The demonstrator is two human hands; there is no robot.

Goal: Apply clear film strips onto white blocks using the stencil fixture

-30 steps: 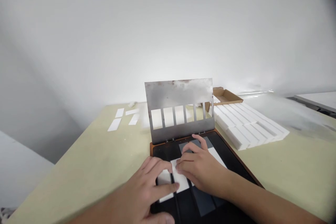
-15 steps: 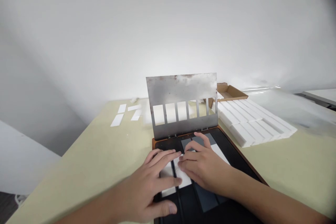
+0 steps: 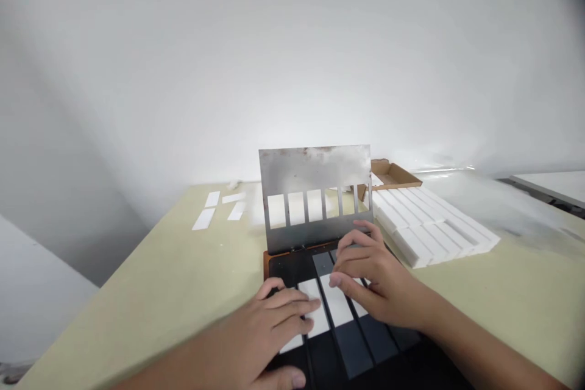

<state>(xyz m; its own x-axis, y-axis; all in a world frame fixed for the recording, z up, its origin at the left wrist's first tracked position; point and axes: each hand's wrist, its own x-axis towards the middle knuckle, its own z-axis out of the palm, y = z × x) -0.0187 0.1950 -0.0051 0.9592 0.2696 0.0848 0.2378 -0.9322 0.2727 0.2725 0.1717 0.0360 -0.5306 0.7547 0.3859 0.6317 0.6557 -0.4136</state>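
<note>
Pressing white strips onto the black jig: left hand and right hand lie flat, grips apart, unclamped, steadying strips in line below the hinged steel stencil.

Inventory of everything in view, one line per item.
slotted steel plate: 1, stained grey, hinged upright behind the jig
black jig: 1, black on orange-brown base, on the table
white strips: at least 4, white, on the jig, partly under the hands
loose strips: 4, white, far left of the table
stacked bars: many, white, right of the jig
cardboard tray: 1, brown, behind the bars
table: 1, pale yellow-green, under everything
second table: 1, white, far right
wall: 1, white, behind
left hand: 1, on the white strips
right hand: 1, on the white strips
</note>
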